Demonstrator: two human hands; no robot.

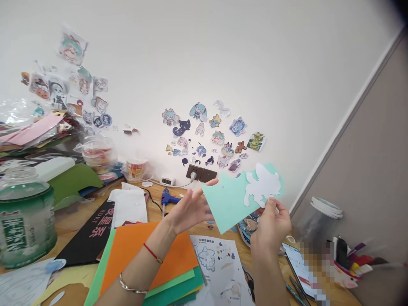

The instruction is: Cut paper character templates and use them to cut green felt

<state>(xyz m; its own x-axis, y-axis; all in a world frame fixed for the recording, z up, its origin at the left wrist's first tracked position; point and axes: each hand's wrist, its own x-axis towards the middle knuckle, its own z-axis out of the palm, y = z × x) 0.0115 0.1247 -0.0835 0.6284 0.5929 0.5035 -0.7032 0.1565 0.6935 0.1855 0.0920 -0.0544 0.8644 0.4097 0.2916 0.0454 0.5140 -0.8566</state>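
My right hand (270, 225) pinches a white paper cutout (262, 185) together with a mint-green sheet (225, 204), holding both up over the table. The sheet has a jagged, cut upper edge, and the cutout lies against its right part. My left hand (191, 208) is at the sheet's left side, fingers spread, some of them partly behind the sheet; it grips nothing that I can see. Below the hands lie an orange sheet (140, 250) on top of green ones and a printed pattern page (219, 259).
A blue glue gun (168, 197) stands behind my left hand. At the left are a large green jar (27, 221) and piled papers. A phone (299, 267), a pen holder (346, 272) and a lidded tub (320, 221) are at the right. Stickers cover parts of the wall.
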